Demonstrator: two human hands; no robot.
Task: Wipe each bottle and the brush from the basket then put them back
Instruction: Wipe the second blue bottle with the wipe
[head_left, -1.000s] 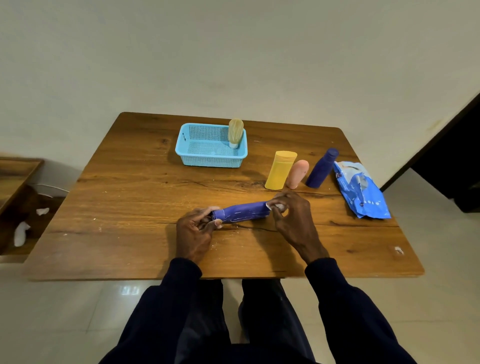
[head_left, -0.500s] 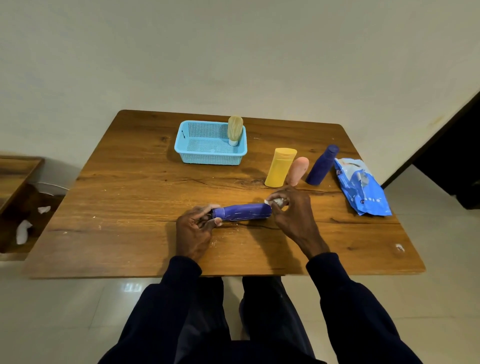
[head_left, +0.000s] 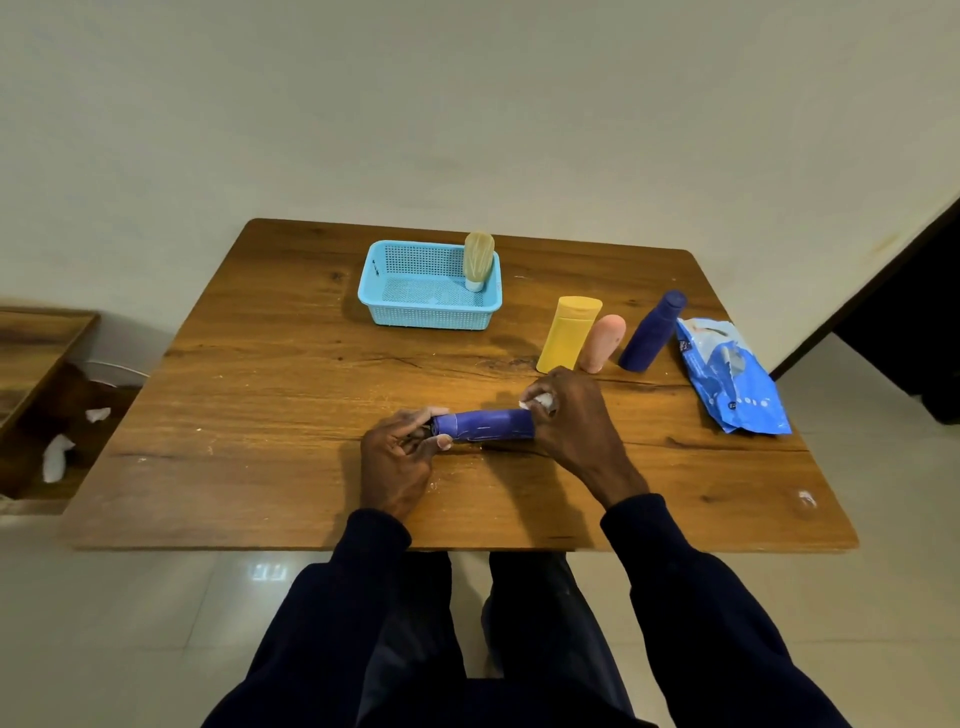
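A dark blue bottle (head_left: 485, 424) lies sideways over the table's near middle. My left hand (head_left: 397, 457) grips its left end. My right hand (head_left: 569, 415) presses a small white wipe (head_left: 537, 401) against its right end. The light blue basket (head_left: 395, 314) stands at the back with a tan brush (head_left: 478, 259) upright in its right corner. A yellow bottle (head_left: 567, 332), a peach bottle (head_left: 602, 343) and a second dark blue bottle (head_left: 652, 332) stand in a row to the right.
A blue wipes packet (head_left: 732, 384) lies near the table's right edge. The wooden table (head_left: 260, 415) has white specks on it. At the left, a lower wooden shelf (head_left: 31, 364) holds crumpled white tissue (head_left: 57, 457). A dark doorway is at the right.
My right hand has shifted slightly at the bottle's right end with the wipe. The bottle and my left hand stay almost where they were.
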